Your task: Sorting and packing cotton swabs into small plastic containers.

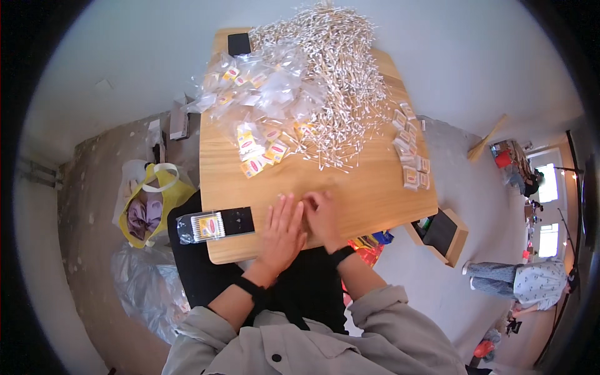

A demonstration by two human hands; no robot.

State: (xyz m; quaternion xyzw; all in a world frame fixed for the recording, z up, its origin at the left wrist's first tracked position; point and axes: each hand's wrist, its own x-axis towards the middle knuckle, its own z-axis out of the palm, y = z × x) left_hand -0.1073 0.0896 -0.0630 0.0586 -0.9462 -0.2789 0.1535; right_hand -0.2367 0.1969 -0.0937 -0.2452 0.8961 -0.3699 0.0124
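My left hand (pixel 284 232) lies flat near the table's front edge, fingers stretched out together. Close beside it, my right hand (pixel 322 219) has its fingers bent in toward the left one. Whatever the right fingers hold, if anything, is hidden. To the left of my hands, a clear pack of cotton swabs (pixel 201 227) with a yellow-and-white label lies on a black rectangular tray (pixel 239 220). Beyond my hands a big heap of loose cotton swabs (pixel 340 69) spreads over the far part of the table. Several yellow-and-white label cards (pixel 253 166) lie nearer, left of the heap.
Clear plastic bags (pixel 281 90) pile up at the table's far left, near a small black box (pixel 239 44). Several filled swab packs (pixel 409 147) line the right edge. A yellow bag (pixel 181 192) stands left of the wooden table (pixel 369 194); a cardboard box (pixel 459 234) sits right.
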